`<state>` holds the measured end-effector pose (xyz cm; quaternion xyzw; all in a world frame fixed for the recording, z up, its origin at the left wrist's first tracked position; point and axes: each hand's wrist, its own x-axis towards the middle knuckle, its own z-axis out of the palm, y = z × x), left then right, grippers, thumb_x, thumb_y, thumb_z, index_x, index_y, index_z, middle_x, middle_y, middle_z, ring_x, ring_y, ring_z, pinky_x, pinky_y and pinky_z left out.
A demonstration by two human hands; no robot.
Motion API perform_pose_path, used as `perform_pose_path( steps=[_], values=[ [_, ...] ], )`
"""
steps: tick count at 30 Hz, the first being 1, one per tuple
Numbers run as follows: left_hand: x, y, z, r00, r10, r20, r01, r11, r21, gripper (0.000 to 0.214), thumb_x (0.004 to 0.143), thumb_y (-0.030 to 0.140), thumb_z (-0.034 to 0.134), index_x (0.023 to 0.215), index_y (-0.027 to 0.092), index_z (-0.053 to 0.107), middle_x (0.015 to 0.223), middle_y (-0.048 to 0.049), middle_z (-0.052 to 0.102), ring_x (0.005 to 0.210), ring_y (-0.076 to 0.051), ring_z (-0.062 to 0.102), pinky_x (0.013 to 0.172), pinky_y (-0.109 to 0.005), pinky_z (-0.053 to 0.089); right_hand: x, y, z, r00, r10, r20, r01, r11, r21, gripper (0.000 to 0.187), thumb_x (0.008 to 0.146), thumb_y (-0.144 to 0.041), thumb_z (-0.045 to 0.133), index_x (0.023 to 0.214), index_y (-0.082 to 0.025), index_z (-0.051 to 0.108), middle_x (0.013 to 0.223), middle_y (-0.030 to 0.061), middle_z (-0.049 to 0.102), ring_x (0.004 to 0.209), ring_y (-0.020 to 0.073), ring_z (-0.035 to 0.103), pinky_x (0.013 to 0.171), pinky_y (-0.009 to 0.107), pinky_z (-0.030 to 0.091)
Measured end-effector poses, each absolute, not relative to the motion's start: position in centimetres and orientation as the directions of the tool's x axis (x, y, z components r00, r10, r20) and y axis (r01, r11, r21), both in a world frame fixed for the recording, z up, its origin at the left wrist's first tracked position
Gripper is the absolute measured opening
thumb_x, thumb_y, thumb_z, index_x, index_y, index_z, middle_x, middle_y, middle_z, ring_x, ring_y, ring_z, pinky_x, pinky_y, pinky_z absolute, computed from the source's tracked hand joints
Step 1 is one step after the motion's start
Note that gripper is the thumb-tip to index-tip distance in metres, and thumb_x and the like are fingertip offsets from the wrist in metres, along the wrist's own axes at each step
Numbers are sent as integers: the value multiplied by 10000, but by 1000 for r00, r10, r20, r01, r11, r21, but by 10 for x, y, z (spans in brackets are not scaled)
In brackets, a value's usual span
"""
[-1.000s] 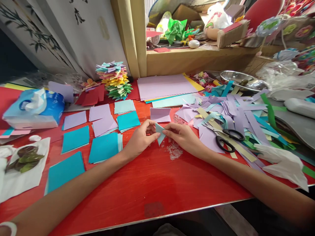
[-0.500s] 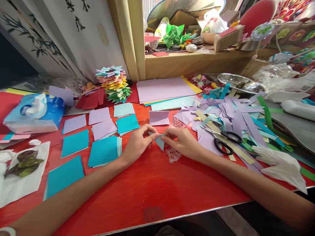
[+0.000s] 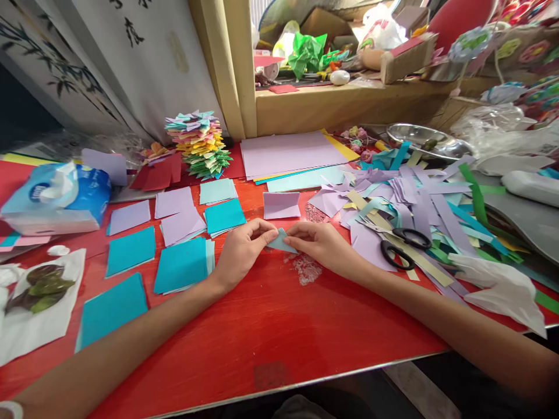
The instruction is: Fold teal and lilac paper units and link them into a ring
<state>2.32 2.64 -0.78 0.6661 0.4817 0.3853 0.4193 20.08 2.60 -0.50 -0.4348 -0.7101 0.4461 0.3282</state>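
A small folded piece of light blue paper (image 3: 282, 241) is held just over the red table (image 3: 279, 326). My left hand (image 3: 248, 250) pinches its left side between thumb and fingers. On the other side, my right hand (image 3: 321, 244) has its fingertips closed on the paper's right edge. The fingers cover part of the folds. Beyond the hands lies a creased purple paper (image 3: 282, 205). Left of my left hand are stacks of paper squares, among them a teal stack (image 3: 181, 266) and a smaller teal one (image 3: 225, 216).
Black-handled scissors (image 3: 399, 250) lie on a heap of paper strips (image 3: 410, 198) at the right. At the back stand a layered folded-paper model (image 3: 201, 145) and large purple sheets (image 3: 290, 156). A tissue pack (image 3: 59, 195) and a leafy sprig (image 3: 48, 288) on tissue sit left.
The light blue paper has turned between my fingers: its point hung downward before, and now it lies flatter with a peak upward. My view has shifted slightly.
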Motion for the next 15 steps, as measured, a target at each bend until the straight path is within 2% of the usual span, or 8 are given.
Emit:
perform_pose_path(
  steps=[5,9,15],
  values=[
    [24,27,-8,232,964,128,259,-188,947,194,815,362,545,851,177,594,830,-2,613,757,-129,579,672,-226,468,202,27,-3,-383,924,6,224,99,-969,141,799,-291,545,797,-157,592,722,13,627,619,121,605,612,247,472],
    [25,28,-9,239,962,131,196,-180,964,163,810,290,552,934,186,568,928,-6,607,737,-123,613,674,-233,514,206,32,-6,-316,947,59,211,131,-969,142,804,-291,545,867,-170,582,699,-6,602,555,102,570,592,251,459],
    [24,30,-11,245,963,114,203,-166,965,158,790,281,577,910,179,583,898,0,618,696,-120,636,697,-235,518,207,34,-13,-307,942,138,102,176,-979,121,809,-270,552,898,-189,535,751,1,599,638,112,586,636,273,483]
  ],
)
